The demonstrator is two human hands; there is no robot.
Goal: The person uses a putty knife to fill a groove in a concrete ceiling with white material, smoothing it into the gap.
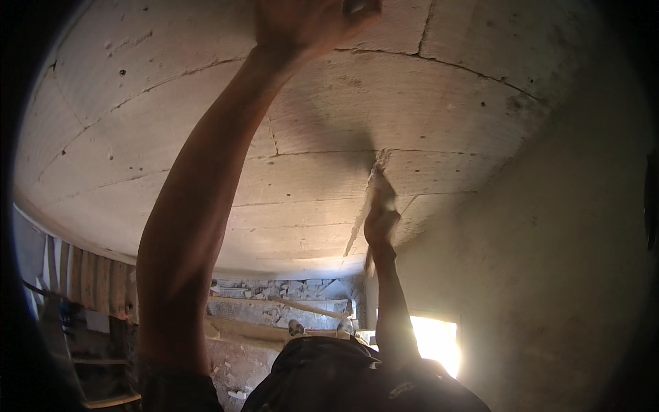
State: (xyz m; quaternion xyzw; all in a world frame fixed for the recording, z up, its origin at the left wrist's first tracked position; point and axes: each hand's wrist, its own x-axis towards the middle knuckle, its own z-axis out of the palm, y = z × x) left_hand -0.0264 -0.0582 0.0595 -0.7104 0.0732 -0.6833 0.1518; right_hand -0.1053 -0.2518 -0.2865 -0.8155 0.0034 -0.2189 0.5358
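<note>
Pale jointed surface (329,103), right hand (382,223) closed round blurred tool (379,180), left hand (307,22) half-curled, hold unclear.

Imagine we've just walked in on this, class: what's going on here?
A person is at work on a pale block surface crossed by thin joints. The right hand grips a tool close up to it, beside a rough streak; blur hides the tool's exact shape. The left hand is raised at the picture's upper edge, partly cut off, so whether it holds anything is unclear.
</note>
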